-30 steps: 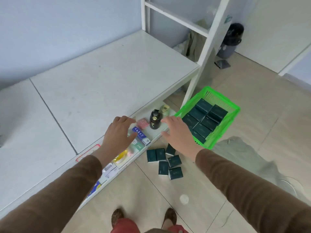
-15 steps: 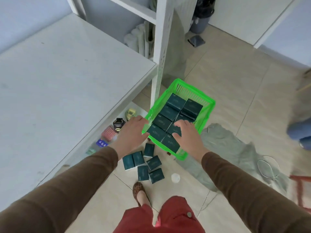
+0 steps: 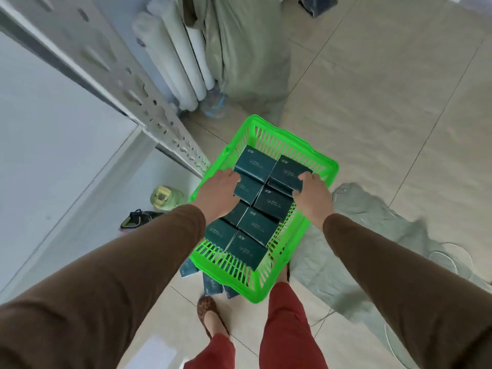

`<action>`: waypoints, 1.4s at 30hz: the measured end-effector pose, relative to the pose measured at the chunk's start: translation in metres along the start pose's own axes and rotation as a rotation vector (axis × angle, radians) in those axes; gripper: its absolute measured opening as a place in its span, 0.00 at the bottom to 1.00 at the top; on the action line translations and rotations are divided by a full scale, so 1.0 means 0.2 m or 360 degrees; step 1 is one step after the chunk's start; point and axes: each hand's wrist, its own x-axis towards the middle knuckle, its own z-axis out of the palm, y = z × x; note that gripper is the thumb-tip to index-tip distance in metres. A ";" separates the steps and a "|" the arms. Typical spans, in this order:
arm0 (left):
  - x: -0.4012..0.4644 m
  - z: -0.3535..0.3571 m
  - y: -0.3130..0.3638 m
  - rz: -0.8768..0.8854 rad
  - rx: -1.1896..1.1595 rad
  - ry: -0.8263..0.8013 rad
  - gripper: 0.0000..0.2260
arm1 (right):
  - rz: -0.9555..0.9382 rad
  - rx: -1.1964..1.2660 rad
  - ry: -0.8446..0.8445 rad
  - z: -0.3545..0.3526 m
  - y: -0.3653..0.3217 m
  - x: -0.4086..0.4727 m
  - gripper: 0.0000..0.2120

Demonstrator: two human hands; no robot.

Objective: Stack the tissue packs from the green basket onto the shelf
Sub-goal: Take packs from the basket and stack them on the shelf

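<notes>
both hands are reaching into the green basket (image 3: 316,158) on the tiled floor: the left hand (image 3: 217,191) is curling its fingers round the far-left tissue pack (image 3: 255,166), and the right hand (image 3: 315,194) is pinching the far-right tissue pack (image 3: 287,171) at its outer edge. more dark teal packs (image 3: 257,227) are lying in rows inside the basket (a few others (image 3: 213,284) are peeking out on the floor under its near corner), and the white shelf (image 3: 61,145) is sitting just to the left.
</notes>
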 end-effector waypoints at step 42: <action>-1.45 0.09 -0.30 -0.0793 -0.0452 0.0849 0.18 | -0.0824 0.0373 -0.0319 -0.08 -0.63 -0.87 0.33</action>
